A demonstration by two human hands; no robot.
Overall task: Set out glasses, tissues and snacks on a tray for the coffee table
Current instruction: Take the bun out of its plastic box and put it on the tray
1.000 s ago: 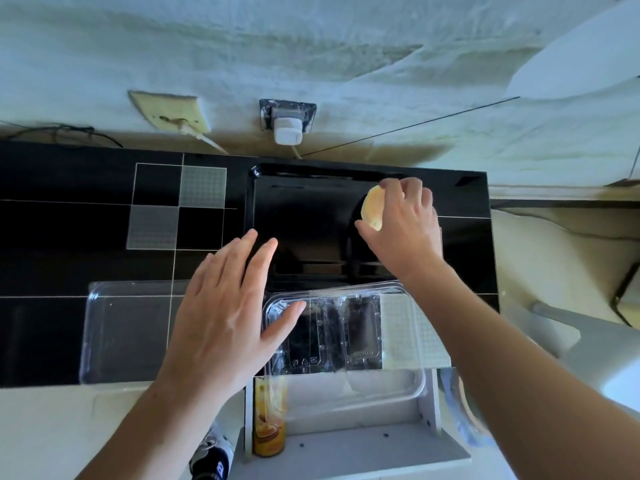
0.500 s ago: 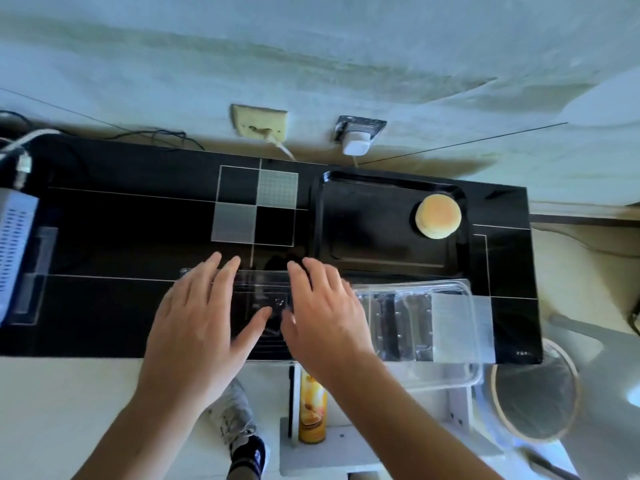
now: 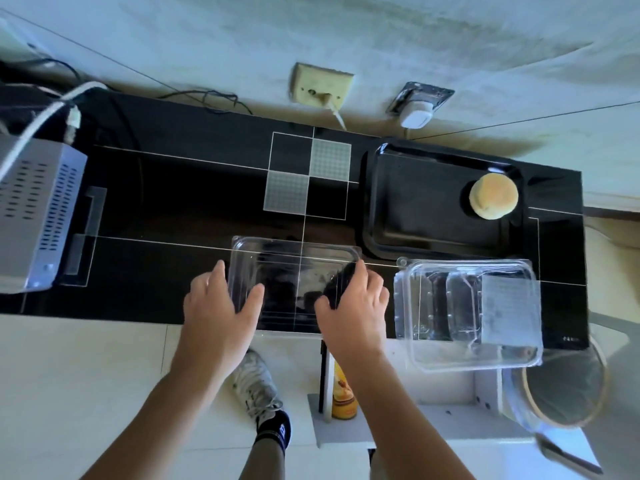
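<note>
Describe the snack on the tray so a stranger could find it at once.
Start at the long black tabletop against the wall; at its right end lies a black tray. In the tray's far right corner sits a round golden bun, the only food and the only warm-coloured thing there, unlike the clear plastic containers nearer the person.

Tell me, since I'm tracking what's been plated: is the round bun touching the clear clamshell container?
Apart. The head view shows the bun sitting on the black tray, with tray rim between it and the clamshell container.
</note>
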